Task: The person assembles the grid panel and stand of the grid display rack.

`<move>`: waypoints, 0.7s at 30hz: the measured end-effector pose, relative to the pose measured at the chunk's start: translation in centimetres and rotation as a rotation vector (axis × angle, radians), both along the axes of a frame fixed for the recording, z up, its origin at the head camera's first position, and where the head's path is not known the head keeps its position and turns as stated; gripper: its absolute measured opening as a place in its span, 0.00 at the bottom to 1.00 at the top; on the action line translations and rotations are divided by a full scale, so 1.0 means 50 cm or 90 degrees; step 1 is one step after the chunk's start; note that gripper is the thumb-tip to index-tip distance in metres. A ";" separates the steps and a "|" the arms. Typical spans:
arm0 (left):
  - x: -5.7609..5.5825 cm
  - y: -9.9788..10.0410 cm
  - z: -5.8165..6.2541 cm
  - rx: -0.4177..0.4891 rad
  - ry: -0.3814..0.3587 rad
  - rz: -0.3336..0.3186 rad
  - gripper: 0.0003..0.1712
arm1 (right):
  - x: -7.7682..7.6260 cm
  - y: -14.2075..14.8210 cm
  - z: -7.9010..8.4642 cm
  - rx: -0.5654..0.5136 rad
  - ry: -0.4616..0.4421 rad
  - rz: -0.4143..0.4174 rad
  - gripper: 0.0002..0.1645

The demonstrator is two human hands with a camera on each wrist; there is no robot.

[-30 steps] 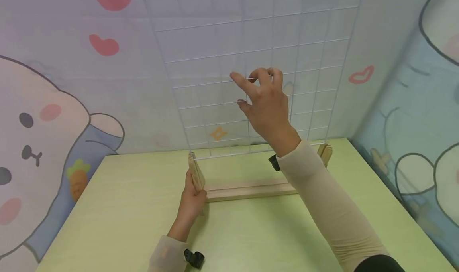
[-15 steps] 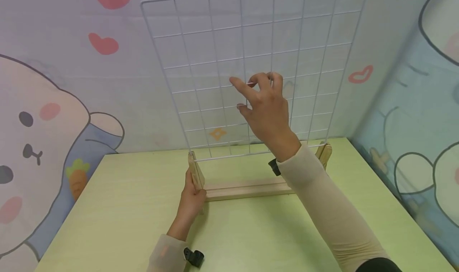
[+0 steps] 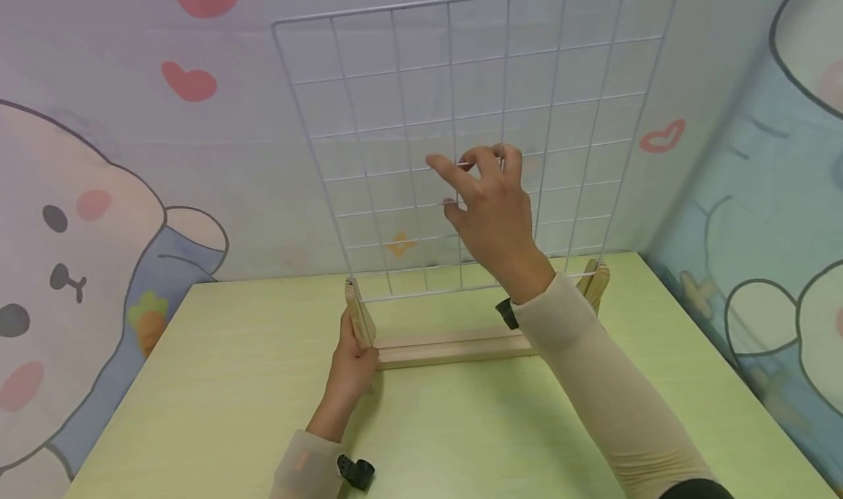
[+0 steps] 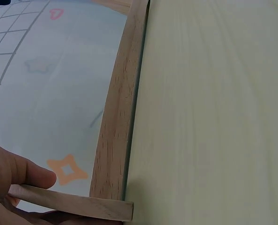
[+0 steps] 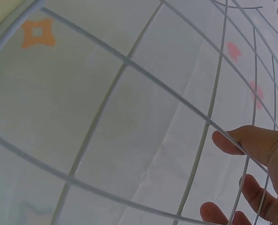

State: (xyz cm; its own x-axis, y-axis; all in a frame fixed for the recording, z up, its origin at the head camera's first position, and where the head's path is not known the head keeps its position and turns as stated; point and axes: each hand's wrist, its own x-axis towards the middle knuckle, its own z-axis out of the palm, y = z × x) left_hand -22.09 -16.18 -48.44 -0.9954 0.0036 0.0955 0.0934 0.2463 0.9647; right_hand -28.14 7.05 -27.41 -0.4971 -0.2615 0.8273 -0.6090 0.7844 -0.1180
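A white wire grid panel [image 3: 450, 2] stands tilted over a wooden stand, its lower edge between the two upright ends. My right hand [image 3: 495, 214] holds the panel near its middle, fingers hooked through the mesh. In the right wrist view the thumb [image 5: 229, 143] lies against a wire. Low on the left, my left hand [image 3: 352, 373] grips the stand's left end piece [image 3: 360, 314]. The left wrist view has that wooden piece [image 4: 78, 205] between thumb and fingers, meeting the long crossbar [image 4: 116, 117]. My right forearm hides part of the crossbar's right side.
The stand's right end piece [image 3: 597, 285] rises beyond my right forearm. Beneath everything is a pale yellow-green tabletop [image 3: 250, 382]. A printed backdrop [image 3: 263, 177] hangs close behind the panel, and another printed wall [image 3: 757, 192] borders the right side.
The panel's top edge has come down in the head view, and more of the top bar shows. My right hand has lowered slightly with it. The left hand keeps its place on the stand.
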 end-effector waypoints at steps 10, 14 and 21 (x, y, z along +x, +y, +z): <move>-0.003 0.003 -0.001 -0.007 -0.001 0.005 0.52 | 0.006 0.000 -0.020 -0.024 0.007 0.009 0.35; -0.003 0.002 0.000 -0.010 0.000 0.003 0.52 | 0.004 0.001 -0.030 -0.039 0.003 0.011 0.36; -0.004 -0.002 0.000 -0.005 0.000 -0.010 0.52 | 0.005 -0.007 -0.051 -0.038 -0.001 0.020 0.37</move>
State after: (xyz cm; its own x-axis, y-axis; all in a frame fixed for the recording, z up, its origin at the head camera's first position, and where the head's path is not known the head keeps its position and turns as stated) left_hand -22.30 -16.29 -48.46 -0.9953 0.0198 0.0947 0.0967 0.2529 0.9626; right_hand -27.88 6.70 -29.94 -0.4911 -0.2269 0.8410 -0.6329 0.7564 -0.1654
